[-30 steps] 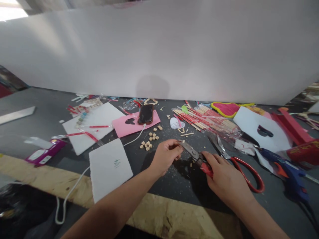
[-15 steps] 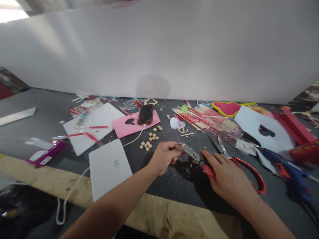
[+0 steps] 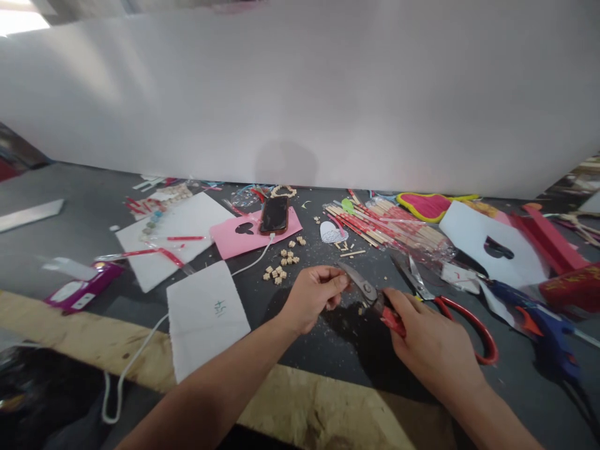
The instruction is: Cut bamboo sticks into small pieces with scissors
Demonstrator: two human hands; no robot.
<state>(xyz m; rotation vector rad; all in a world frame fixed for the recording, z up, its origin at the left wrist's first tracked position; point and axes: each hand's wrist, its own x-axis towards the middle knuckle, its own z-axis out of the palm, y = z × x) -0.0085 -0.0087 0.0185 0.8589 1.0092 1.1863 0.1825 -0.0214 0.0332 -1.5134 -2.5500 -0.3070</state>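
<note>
Bare left hand (image 3: 315,297) pinches beside the grey metal cutters with red handles (image 3: 368,291) gripped by the right hand (image 3: 431,331).
The right hand's fingers wrap the red handles; the blades reach leftward to the left hand's fingertips. The left thumb and forefinger press together, but whether they hold anything is too small to tell. Half a second ago a pale chip showed at the blades; now none shows there, which suggests it has come free and the blades are ready for another bite. Small clustered pale wooden pieces (image 3: 276,273) lie just beyond the left hand, and a thin pale wooden stick (image 3: 352,253) lies beyond its fingertips. Large red-handled metal scissors (image 3: 425,291) lie beside the right hand, on its far right side.
</note>
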